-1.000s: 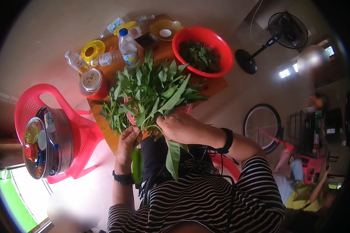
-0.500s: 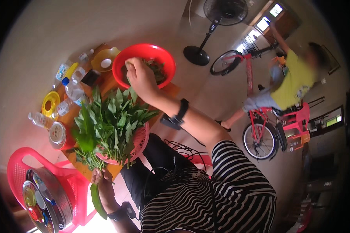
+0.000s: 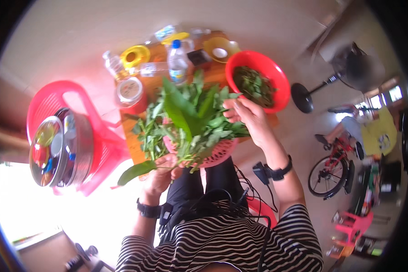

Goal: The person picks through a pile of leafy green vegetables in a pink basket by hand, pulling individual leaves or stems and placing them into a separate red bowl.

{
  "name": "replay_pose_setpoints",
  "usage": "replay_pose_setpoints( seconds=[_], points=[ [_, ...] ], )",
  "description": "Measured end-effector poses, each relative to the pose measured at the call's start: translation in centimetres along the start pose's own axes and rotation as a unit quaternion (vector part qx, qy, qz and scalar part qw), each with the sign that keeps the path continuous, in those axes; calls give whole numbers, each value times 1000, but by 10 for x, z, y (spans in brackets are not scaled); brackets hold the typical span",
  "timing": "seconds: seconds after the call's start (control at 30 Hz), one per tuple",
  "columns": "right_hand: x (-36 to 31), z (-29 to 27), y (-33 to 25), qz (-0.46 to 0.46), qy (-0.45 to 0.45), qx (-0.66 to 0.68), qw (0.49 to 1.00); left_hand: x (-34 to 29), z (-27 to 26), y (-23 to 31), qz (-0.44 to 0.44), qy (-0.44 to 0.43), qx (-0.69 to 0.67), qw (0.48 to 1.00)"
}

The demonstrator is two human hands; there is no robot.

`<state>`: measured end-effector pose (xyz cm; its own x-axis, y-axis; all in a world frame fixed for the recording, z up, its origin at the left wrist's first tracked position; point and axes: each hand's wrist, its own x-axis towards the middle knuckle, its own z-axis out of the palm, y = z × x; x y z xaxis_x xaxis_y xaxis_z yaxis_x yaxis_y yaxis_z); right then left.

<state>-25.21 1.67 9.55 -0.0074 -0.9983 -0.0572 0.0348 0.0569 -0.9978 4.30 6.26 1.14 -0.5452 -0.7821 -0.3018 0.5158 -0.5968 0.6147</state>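
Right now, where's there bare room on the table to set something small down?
A small bare patch of table lies between the dark object, red basin and leafy greens. Bottles crowd the back left; the greens and pink basket crowd the front.

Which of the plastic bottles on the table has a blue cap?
The clear bottle just beyond the leafy greens. Its bright blue cap sets it apart; no other bottle there shows a blue one.

Far on the wooden table [image 3: 157,83] stand a blue-capped bottle [image 3: 177,63] and a yellow ring [image 3: 143,53]; a red jar [image 3: 131,94] sits nearer, at left. Farther left, a pink chair [image 3: 45,97] bears a metal pot [image 3: 83,145]. At right are a black fan [image 3: 323,85], a red bicycle [image 3: 337,156] and a person [image 3: 380,135].
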Motion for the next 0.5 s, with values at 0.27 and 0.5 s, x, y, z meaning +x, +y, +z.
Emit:
replay_pose_setpoints(
  seconds=[0.27, 0.5],
  points=[
    [-18, 36, -34, -174, 16, -72, 982, -3, -9, -6, -67, -71, -12, 995],
    [-11, 50, -56, -224, -48, -127, 965, -3, -20, -6, -88, -110, 1, 990]
  ],
)
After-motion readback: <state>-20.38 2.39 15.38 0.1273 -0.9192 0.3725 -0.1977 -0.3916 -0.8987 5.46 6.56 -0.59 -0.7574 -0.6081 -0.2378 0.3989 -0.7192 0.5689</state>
